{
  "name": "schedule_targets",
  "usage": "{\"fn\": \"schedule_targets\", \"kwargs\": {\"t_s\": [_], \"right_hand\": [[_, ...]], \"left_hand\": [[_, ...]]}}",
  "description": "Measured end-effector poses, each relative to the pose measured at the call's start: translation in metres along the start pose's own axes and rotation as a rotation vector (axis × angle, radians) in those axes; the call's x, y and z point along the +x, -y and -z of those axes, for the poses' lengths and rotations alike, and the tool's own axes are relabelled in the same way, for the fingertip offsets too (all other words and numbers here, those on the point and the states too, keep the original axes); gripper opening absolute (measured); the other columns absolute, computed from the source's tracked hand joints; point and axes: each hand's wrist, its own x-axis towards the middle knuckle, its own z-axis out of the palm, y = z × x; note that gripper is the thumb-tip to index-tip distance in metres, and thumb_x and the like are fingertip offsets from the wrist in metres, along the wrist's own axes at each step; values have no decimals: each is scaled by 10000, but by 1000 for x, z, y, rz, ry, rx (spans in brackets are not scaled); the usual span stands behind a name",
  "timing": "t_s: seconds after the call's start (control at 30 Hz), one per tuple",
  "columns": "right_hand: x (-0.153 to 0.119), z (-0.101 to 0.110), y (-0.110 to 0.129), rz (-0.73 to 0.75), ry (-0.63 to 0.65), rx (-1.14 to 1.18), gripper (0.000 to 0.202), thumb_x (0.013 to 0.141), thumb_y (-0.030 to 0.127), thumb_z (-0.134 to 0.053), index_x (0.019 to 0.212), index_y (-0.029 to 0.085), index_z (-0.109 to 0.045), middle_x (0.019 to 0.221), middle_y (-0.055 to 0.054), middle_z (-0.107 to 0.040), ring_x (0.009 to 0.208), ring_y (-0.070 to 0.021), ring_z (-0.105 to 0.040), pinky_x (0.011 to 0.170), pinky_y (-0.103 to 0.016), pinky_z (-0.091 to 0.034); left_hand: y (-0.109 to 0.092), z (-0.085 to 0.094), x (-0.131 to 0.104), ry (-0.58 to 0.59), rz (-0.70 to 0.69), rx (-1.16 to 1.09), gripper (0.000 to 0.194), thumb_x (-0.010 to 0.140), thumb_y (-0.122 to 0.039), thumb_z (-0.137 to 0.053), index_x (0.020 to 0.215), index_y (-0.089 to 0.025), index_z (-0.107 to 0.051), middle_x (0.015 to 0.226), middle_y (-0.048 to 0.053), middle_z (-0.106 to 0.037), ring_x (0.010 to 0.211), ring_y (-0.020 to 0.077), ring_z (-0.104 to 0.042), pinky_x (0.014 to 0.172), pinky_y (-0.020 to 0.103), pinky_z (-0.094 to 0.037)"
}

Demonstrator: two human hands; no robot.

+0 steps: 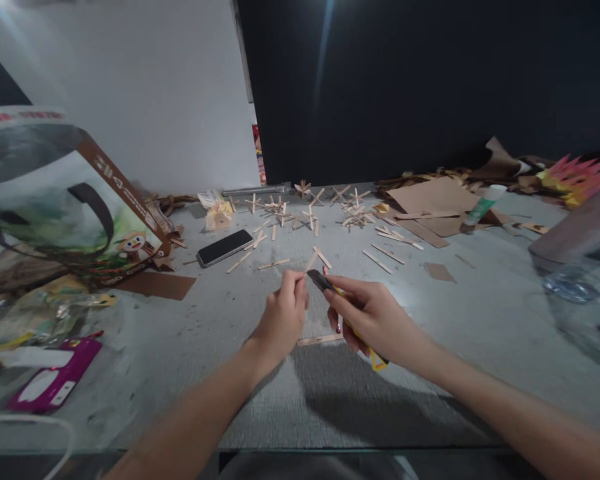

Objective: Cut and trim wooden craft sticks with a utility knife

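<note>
My left hand (281, 317) is closed in a pinch on a thin wooden craft stick (311, 259), which points up and away from the fingertips. A yellow and black utility knife (321, 280) is gripped in my right hand (370, 310), its dark front end beside the held stick. Whether the blade touches the wood, I cannot tell. Below the hands another craft stick (320, 340) lies flat on the grey table (260, 407), partly covered by my right hand. Just beyond the fingertips rests one more stick (323, 257).
Several loose and crossed sticks (357, 215) spread across the back. A phone (225, 247) lies left of centre. Further left stand a printed bag (75, 200) and a purple packet (60, 377). Cardboard pieces (437, 200), a green-white tube (485, 205) and a clear plastic item (570, 287) are at right.
</note>
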Motion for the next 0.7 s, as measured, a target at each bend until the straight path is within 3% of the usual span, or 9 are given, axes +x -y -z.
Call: {"fn": "schedule_targets", "kwargs": {"t_s": [0.2, 0.37, 0.7], "right_hand": [[2, -1, -2, -44, 27, 99, 407, 970, 559, -584, 1083, 182, -686, 636, 57, -608, 319, -75, -505, 268, -179, -359], [7, -1, -4, -91, 62, 250, 452, 934, 567, -627, 1173, 186, -673, 631, 65, -614, 331, -84, -516, 275, -190, -397], [10, -18, -12, -78, 55, 539, 440, 884, 531, -717, 1158, 194, -650, 723, 31, -682, 384, -96, -557, 310, -211, -453]], "left_hand": [[3, -4, 0, 14, 40, -24, 102, 1017, -329, -476, 971, -244, -507, 606, -68, -541, 516, 129, -520, 541, 239, -355], [4, -5, 2, -6, 59, -50, 102, 1010, -323, -480, 951, -241, -496, 584, -75, -520, 490, 124, -500, 520, 238, -329], [-3, -13, 2, -26, 145, -123, 133, 1032, -363, -450, 969, -246, -435, 558, -90, -508, 465, 130, -502, 502, 243, -325]]}}
